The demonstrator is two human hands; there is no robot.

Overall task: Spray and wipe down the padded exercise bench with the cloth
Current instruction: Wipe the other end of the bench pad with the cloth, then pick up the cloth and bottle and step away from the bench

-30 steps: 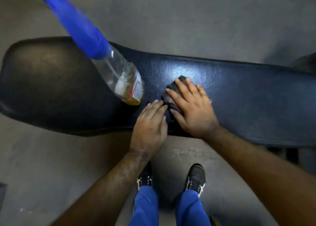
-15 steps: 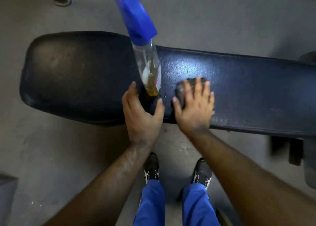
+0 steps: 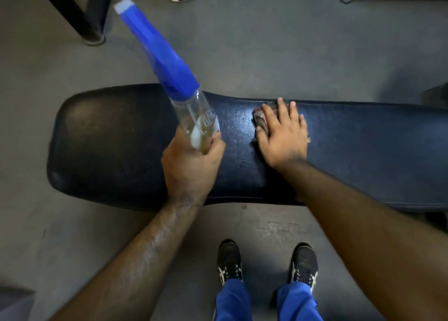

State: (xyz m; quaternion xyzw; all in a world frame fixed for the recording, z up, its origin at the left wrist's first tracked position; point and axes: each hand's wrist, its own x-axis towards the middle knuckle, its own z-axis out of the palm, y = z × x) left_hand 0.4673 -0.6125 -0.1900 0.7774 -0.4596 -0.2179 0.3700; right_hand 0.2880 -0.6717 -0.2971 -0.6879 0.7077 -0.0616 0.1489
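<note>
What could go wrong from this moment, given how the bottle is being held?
The left hand holds the spray bottle only near its base, with the blue sprayer head tilted away; that low grip could slip or tip. The right hand lies flat on the cloth, which mostly sits under the palm, so wiping may miss the duller left end of the bench.

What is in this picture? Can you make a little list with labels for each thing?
left hand: grips the bottom of the spray bottle
spray bottle: clear, blue top, tilted, a little yellowish liquid
right hand: flat, pressing the cloth
cloth: dark, on the bench
bench: black padded, shiny wet patch near the cloth
floor: grey
</note>
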